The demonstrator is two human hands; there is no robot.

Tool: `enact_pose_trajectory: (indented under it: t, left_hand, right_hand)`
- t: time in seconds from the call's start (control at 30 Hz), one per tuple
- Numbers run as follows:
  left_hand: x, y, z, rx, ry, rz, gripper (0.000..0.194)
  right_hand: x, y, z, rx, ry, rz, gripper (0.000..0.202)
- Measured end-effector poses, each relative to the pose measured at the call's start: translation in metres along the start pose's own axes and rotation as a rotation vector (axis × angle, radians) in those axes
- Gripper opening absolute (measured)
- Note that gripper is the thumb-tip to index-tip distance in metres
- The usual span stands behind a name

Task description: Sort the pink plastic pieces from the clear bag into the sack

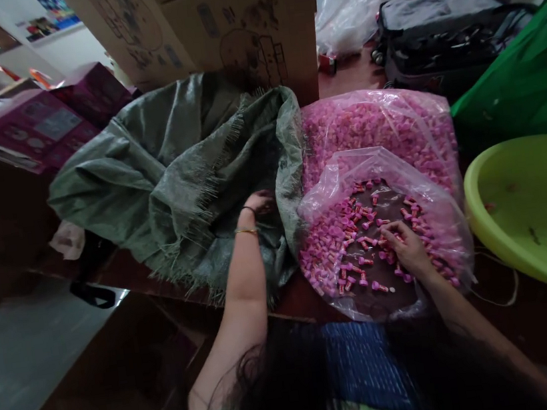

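My right hand [407,248] is over the open mouth of a clear plastic bag [346,182], with fingers bent together at a small pink-and-orange piece. Many such small pink pieces [326,242], each with a wider pink end and an orange stem, lie heaped and scattered in the bag on a dark surface. My left hand [263,201] reaches into the folds of a green woven sack [175,184] with frayed edges. Its fingers are in shadow, so their grip is unclear. A bracelet and a dark band circle the left wrist.
Behind the open bag stands a fuller bag of pink pieces [377,117]. A lime-green basin [546,209] sits at the right, below a green bag [533,76]. Cardboard boxes [240,28] rise behind the sack; pink boxes [36,125] are at left, an open suitcase [452,33] back right.
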State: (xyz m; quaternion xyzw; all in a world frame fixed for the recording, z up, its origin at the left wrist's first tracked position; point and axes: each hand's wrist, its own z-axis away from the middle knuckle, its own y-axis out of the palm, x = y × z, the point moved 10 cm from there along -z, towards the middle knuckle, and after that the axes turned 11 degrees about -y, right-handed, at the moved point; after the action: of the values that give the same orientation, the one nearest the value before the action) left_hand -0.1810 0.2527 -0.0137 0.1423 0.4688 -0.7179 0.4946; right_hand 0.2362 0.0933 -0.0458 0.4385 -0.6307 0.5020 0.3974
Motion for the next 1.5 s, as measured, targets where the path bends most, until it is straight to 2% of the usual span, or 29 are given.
enact_pose_trajectory:
  t: [0.1, 0.17, 0.2, 0.27, 0.37, 0.43, 0.5, 0.6, 0.83, 0.97, 1.13, 1.23, 1.3, 1.43, 1.5]
  left_hand:
    - [0.015, -0.035, 0.031, 0.020, 0.064, 0.146, 0.036]
    - [0.022, -0.035, 0.065, 0.099, 0.164, 0.307, 0.043]
    - [0.024, -0.024, 0.085, 0.162, 0.208, 0.372, 0.044]
    - [0.026, 0.014, 0.124, 0.286, 0.238, 0.426, 0.041]
    - [0.022, 0.091, 0.171, 0.434, 0.199, 0.454, 0.037]
    - [0.011, 0.134, 0.191, 0.529, 0.203, 0.470, 0.034]
    - [-0.004, 0.160, 0.202, 0.592, 0.244, 0.487, 0.032]
    - [-0.017, 0.166, 0.199, 0.591, 0.282, 0.526, 0.030]
    - [-0.015, 0.160, 0.192, 0.657, 0.342, 0.404, 0.031]
    - [-0.003, 0.171, 0.187, 0.602, 0.343, 0.338, 0.032]
    - [0.005, 0.187, 0.179, 0.524, 0.352, 0.309, 0.033]
    - [0.000, 0.184, 0.172, 0.460, 0.411, 0.330, 0.034]
    - [-0.002, 0.183, 0.168, 0.464, 0.429, 0.348, 0.035]
    - [-0.003, 0.185, 0.168, 0.502, 0.420, 0.311, 0.033]
    - [-0.003, 0.184, 0.169, 0.480, 0.431, 0.280, 0.032]
  right_hand:
    - [-0.017, -0.002, 0.005, -0.016, 0.155, -0.122, 0.037]
    - [-0.021, 0.001, 0.006, 0.000, 0.217, -0.161, 0.038]
    - [-0.018, 0.003, 0.005, 0.006, 0.212, -0.165, 0.038]
    - [0.001, 0.008, 0.002, 0.009, 0.154, -0.171, 0.037]
    - [0.048, 0.024, 0.000, 0.041, 0.042, -0.236, 0.032]
    - [0.085, 0.035, -0.002, 0.057, -0.049, -0.280, 0.027]
    - [0.115, 0.041, -0.003, 0.053, -0.168, -0.257, 0.023]
    - [0.133, 0.047, -0.003, 0.107, -0.288, -0.162, 0.022]
    - [0.115, 0.063, 0.027, 0.385, -0.340, 0.031, 0.031]
    - [0.101, 0.071, 0.040, 0.404, -0.286, 0.076, 0.035]
    - [0.076, 0.072, 0.024, 0.497, -0.166, -0.013, 0.027]
    - [0.059, 0.049, 0.003, 0.408, 0.012, -0.151, 0.029]
    - [0.051, 0.037, -0.003, 0.349, 0.106, -0.250, 0.032]
    - [0.038, 0.039, 0.003, 0.370, 0.217, -0.292, 0.036]
    - [0.032, 0.036, 0.003, 0.316, 0.224, -0.245, 0.034]
